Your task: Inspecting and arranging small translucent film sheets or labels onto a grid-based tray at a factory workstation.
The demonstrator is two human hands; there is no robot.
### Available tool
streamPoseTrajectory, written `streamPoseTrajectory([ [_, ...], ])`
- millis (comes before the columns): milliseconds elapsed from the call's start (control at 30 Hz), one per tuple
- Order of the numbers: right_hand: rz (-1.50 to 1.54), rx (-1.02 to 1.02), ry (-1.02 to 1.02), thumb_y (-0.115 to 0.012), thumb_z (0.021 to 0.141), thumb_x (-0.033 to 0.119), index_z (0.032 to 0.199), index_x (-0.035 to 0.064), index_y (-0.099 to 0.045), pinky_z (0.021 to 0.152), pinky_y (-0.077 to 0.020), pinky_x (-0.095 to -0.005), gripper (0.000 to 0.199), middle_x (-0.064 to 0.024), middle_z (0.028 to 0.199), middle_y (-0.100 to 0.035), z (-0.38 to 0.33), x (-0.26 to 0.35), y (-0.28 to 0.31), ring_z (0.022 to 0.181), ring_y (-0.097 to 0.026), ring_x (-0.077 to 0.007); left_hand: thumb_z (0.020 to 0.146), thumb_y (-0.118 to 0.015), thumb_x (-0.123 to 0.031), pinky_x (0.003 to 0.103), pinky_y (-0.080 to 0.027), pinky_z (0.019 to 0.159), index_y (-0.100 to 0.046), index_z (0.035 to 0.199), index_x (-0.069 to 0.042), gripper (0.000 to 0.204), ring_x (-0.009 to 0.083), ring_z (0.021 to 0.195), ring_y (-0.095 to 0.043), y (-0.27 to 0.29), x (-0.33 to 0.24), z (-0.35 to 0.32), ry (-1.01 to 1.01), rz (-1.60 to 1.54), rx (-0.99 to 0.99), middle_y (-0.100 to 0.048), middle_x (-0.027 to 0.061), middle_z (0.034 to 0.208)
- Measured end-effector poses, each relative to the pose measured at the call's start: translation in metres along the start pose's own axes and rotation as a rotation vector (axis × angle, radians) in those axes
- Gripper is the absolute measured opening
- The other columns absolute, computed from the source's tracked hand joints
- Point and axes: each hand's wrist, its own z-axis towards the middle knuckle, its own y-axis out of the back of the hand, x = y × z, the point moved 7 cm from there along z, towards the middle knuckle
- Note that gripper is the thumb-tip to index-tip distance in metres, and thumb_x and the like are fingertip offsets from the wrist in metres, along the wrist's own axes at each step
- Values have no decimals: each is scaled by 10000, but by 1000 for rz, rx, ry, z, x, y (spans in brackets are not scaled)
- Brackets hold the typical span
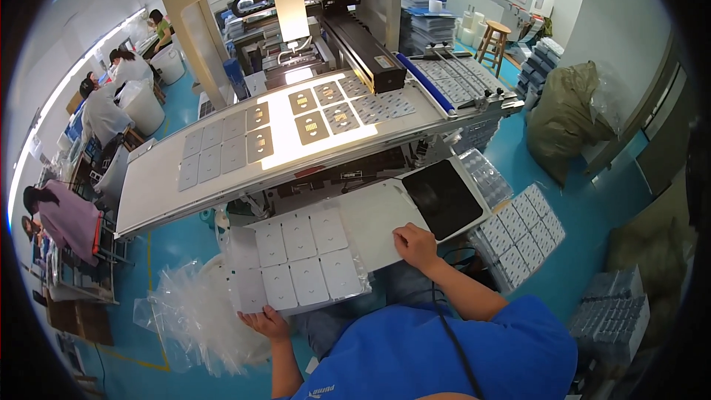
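- Head view: left hand (265, 321) grips the near edge of a clear tray (295, 267) holding 6 white pads.
- Right hand (415, 244) rests flat, apparently empty, on the white desk (378, 215) beside the tray.
- Black mat (443, 196) lies just beyond.

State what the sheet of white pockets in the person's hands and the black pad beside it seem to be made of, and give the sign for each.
Sheet of white pockets: probably thin clear moulded plastic, glossy; light glints along its wrinkled edges, and the left hand grips its near edge. Black pad: likely rubber or foam, matt; it shows only a faint sheen. The right hand rests flat beside it.
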Motion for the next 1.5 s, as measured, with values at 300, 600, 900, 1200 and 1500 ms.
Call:
streamPoseTrajectory([
  [300,-23,-14,10,-729,836,88,885,102,-741,582,-539,-376,52,-80,789,-677,-1,0,3,649,-682,-283,1014,-469,-288,579,-190,1251,-672,1337,23,493,440,1405,-489,-1,-3,1,-4,3,-5,-609,221,1454],
  [600,-3,-14,-23,-731,845,97,880,115,-740,571,-532,-384,40,-74,777,-661,0,2,3,644,-670,-293,1025,-474,-316,576,-203,1245,-678,1320,15,488,451,1389,-497,-4,4,-2,-4,3,-22,-622,220,1430],
  [900,-19,-38,29,-743,843,77,881,89,-749,565,-525,-353,40,-73,765,-663,2,2,3,612,-666,-266,1027,-478,-342,568,-210,1242,-673,1323,8,498,449,1388,-495,-3,1,1,4,-12,-14,-621,224,1422],
  [1200,-4,4,23,-740,850,82,884,85,-750,565,-525,-356,35,-73,768,-665,0,3,-2,617,-668,-259,1012,-511,-310,581,-215,1237,-684,1294,17,465,443,1390,-495,2,2,-4,4,-14,-14,-619,229,1416],
  [1500,-7,-28,28,-732,868,82,897,84,-746,557,-509,-361,32,-81,772,-660,0,1,1,602,-647,-270,980,-622,-252,624,-219,1222,-718,1176,20,349,426,1369,-508,17,-4,11,31,-41,187,-655,212,1328],
])
